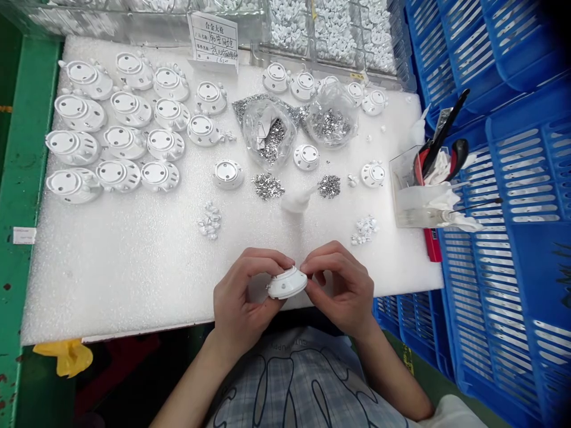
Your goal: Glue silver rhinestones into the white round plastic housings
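Note:
Between my two hands, at the front edge of the white foam board (134, 255), a round white plastic part (288, 283) is held tilted. My left hand (245, 291) is closed on its left side, thumb below and fingers above. At its right side my right hand (341, 285) pinches the rim with thumb and fingertips. Beyond them stand a translucent squeeze bottle (297, 202), a pile of small metal pieces (268, 186), a second metal pile (330, 186), small white pieces (209, 221) on the left and more white pieces (364, 229) on the right.
Several similar white parts (119, 141) stand in rows at the left. Bags of metal pieces (270, 139) lie mid-board. A clear holder (414, 205) with tools is at the right, beside blue crates (513, 249). Compartment trays (332, 35) and a paper label (214, 41) line the back.

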`<state>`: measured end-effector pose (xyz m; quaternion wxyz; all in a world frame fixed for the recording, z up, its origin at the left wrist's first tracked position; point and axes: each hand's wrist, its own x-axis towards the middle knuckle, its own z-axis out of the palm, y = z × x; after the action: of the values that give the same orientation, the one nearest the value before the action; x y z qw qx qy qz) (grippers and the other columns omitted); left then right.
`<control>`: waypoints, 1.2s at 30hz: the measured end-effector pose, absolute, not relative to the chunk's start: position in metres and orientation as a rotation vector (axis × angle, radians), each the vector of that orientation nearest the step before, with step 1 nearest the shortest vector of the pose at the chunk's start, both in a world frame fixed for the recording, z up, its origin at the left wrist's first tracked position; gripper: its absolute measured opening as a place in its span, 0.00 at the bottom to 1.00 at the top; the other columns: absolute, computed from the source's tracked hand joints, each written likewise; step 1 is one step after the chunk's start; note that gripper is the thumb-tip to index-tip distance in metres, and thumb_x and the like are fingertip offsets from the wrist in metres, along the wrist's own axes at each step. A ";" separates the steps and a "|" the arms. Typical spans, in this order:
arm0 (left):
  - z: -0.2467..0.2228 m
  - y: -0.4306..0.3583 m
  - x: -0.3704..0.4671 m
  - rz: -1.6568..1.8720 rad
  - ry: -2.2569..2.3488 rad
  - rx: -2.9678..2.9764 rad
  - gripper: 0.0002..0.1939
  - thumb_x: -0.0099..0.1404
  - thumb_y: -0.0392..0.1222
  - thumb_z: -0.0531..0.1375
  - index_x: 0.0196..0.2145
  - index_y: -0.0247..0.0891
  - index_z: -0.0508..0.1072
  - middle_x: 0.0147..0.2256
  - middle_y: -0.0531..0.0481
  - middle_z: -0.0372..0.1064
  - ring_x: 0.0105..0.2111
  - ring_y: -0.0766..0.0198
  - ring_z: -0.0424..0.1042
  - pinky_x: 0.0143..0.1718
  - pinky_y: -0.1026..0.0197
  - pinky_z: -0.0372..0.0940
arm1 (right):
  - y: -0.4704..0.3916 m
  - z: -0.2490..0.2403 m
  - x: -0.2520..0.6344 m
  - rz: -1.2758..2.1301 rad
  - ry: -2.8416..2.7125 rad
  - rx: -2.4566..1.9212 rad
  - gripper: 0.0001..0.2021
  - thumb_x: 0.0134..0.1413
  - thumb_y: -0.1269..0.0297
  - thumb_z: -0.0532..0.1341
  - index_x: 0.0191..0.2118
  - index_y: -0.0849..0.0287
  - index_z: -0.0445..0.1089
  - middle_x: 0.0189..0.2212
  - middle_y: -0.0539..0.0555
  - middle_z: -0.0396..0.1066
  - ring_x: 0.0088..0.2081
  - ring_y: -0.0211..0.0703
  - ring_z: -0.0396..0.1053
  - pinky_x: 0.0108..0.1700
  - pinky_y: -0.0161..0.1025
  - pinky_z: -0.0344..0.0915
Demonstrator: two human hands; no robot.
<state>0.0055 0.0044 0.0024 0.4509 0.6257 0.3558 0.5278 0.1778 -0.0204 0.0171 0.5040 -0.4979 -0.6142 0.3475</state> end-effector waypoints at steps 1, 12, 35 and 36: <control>0.002 0.004 0.005 1.299 0.887 1.559 0.09 0.68 0.31 0.68 0.43 0.40 0.74 0.40 0.48 0.79 0.39 0.62 0.80 0.42 0.61 0.76 | -0.021 0.017 0.178 0.837 -1.480 -1.199 0.10 0.60 0.75 0.67 0.43 0.53 0.76 0.35 0.50 0.76 0.30 0.35 0.70 0.27 0.33 0.67; 0.009 0.005 0.007 1.191 0.965 1.755 0.09 0.69 0.28 0.66 0.43 0.39 0.74 0.39 0.49 0.78 0.39 0.65 0.78 0.41 0.66 0.74 | -0.023 0.011 0.180 0.791 -1.451 -1.161 0.11 0.60 0.75 0.68 0.45 0.52 0.76 0.36 0.49 0.75 0.32 0.36 0.70 0.28 0.34 0.69; 0.009 0.008 0.006 1.199 0.966 1.732 0.11 0.67 0.27 0.66 0.42 0.41 0.74 0.39 0.48 0.79 0.38 0.61 0.81 0.40 0.62 0.77 | -0.030 0.012 0.185 0.734 -1.548 -1.225 0.12 0.59 0.73 0.69 0.46 0.50 0.77 0.35 0.51 0.77 0.33 0.41 0.73 0.31 0.38 0.73; 0.008 0.008 0.006 1.213 0.968 1.717 0.11 0.67 0.27 0.66 0.42 0.41 0.74 0.39 0.48 0.79 0.38 0.61 0.81 0.40 0.62 0.77 | -0.029 0.015 0.187 0.758 -1.563 -1.232 0.11 0.59 0.72 0.69 0.46 0.51 0.77 0.35 0.51 0.77 0.32 0.41 0.73 0.31 0.39 0.73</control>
<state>0.0060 0.0076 0.0083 0.4018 0.6793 0.3831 0.4799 0.1873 -0.0288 0.0148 0.4848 -0.5059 -0.6420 0.3112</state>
